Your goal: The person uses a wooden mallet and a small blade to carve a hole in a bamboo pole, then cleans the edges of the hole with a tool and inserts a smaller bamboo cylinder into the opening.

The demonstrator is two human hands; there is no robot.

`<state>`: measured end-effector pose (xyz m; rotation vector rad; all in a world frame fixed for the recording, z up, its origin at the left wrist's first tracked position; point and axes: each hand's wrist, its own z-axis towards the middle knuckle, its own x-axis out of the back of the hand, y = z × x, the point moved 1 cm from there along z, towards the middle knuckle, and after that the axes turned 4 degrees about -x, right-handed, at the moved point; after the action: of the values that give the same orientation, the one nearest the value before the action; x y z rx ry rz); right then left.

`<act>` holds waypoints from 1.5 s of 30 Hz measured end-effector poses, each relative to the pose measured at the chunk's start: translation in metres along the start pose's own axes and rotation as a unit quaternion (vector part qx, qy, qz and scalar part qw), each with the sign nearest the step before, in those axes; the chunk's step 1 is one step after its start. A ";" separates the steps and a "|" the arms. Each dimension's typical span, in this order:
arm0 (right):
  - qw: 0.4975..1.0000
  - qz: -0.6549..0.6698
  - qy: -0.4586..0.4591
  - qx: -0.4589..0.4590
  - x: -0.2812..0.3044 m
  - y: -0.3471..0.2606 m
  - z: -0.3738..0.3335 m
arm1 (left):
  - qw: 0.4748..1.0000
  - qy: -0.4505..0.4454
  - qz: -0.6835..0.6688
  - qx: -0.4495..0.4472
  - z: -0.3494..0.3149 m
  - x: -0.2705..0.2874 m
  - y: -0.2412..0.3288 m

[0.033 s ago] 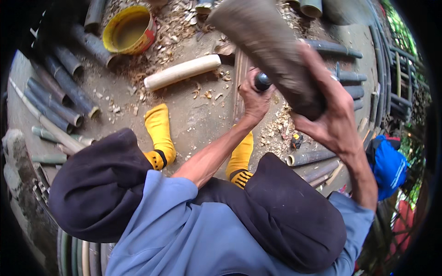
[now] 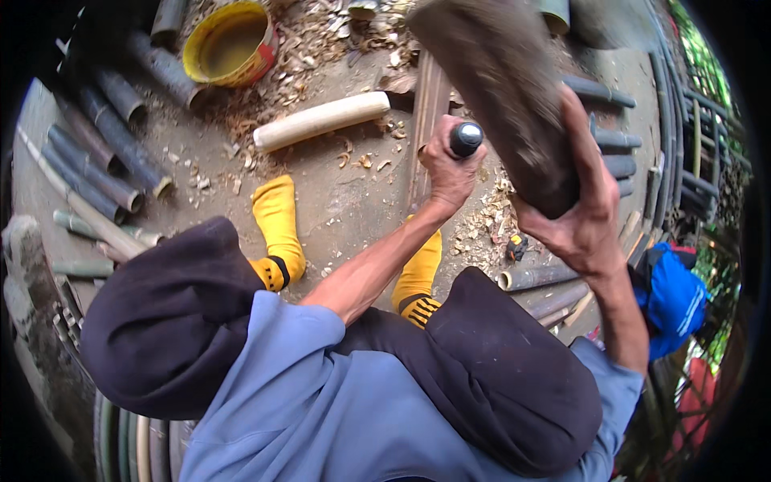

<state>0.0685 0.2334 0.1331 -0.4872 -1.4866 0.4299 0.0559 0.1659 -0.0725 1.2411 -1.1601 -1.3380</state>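
Note:
My left hand point(image 2: 448, 170) is closed around an upright black tool handle point(image 2: 466, 139) with a shiny metal cap. The lower part of that tool is hidden by the hand, so its kind does not show. Up and to the right, my right hand point(image 2: 585, 193) grips a thick, dark, weathered wooden block point(image 2: 506, 88) by its near end, smeared by motion. The block is tilted beside the handle, with a narrow gap between them in the picture. A long brown wooden plank point(image 2: 432, 95) lies beneath my left hand. To its left rests a pale, peeled rounded length of wood point(image 2: 321, 122).
A yellow and red bucket point(image 2: 229, 48) of murky liquid stands at the far left. Dark bamboo lengths point(image 2: 103, 173) lie on the left, more bamboo pieces point(image 2: 538, 276) on the right. Wood shavings point(image 2: 313, 40) litter the ground. A blue bag point(image 2: 671, 299) sits far right.
The wooden block and my right hand have shifted slightly right. More of the black handle's capped end now shows beside the block. My left hand keeps its hold.

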 end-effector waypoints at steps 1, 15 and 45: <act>0.997 0.027 0.057 -0.033 -0.008 0.011 -0.015 | 0.999 -0.019 0.028 -0.025 0.003 -0.001 0.009; 0.991 -0.038 -0.052 -0.118 0.015 0.053 -0.021 | 0.997 -0.033 0.070 0.015 0.003 -0.045 0.006; 0.972 0.081 0.027 -0.220 0.002 0.070 -0.085 | 0.997 -0.012 -0.049 0.053 0.018 0.013 0.007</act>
<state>0.1554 0.2886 0.0943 -0.9694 -1.4968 0.2074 0.0378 0.1535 -0.0662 1.3777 -1.2145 -1.3812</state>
